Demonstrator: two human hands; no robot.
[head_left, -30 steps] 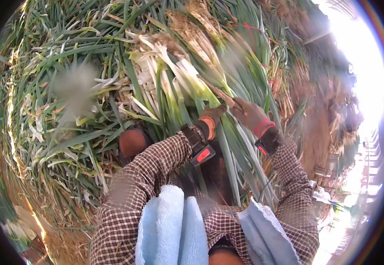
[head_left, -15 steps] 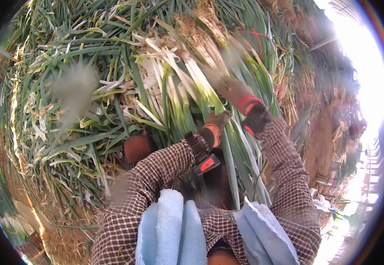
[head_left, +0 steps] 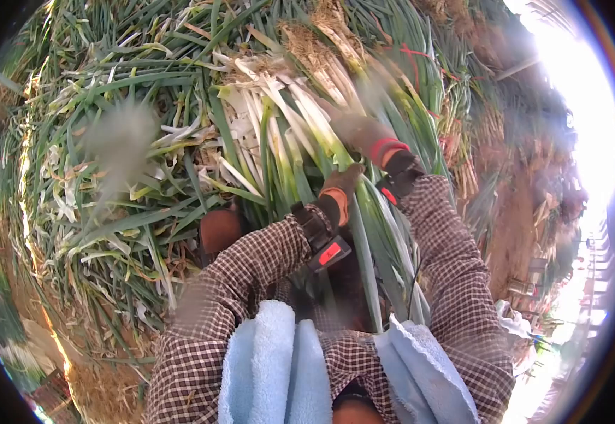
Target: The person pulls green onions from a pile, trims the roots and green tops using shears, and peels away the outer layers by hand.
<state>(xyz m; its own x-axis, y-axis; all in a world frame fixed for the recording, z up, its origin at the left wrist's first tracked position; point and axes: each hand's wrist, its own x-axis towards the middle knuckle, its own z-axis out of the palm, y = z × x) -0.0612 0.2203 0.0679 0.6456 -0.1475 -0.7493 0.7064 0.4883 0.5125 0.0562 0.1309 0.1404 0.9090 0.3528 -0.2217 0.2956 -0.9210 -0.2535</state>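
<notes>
My gloved left hand (head_left: 344,184) is closed around the green part of several green onions (head_left: 327,134). Their white ends point away from me, and the long leaves run down toward my lap. Just above it and to the right, my gloved right hand (head_left: 365,133) lies over the same stalks. Its fingers are smeared and partly hidden, so their grip does not show. Left of the hands, peeled white stalks (head_left: 273,141) lie side by side. Beyond them rests a bunch with brown, dry roots (head_left: 311,53).
A heap of loose leaves and trimmings (head_left: 138,155) spreads across the left side. Tied onion bunches with red string (head_left: 415,53) lie at the upper right. Bare soil (head_left: 509,212) shows on the right. A light blue towel (head_left: 272,360) hangs over my chest.
Both hands have shifted slightly, the right one to the left and closer to the stalks, the left one a little upward. The held green onions have moved slightly left.
</notes>
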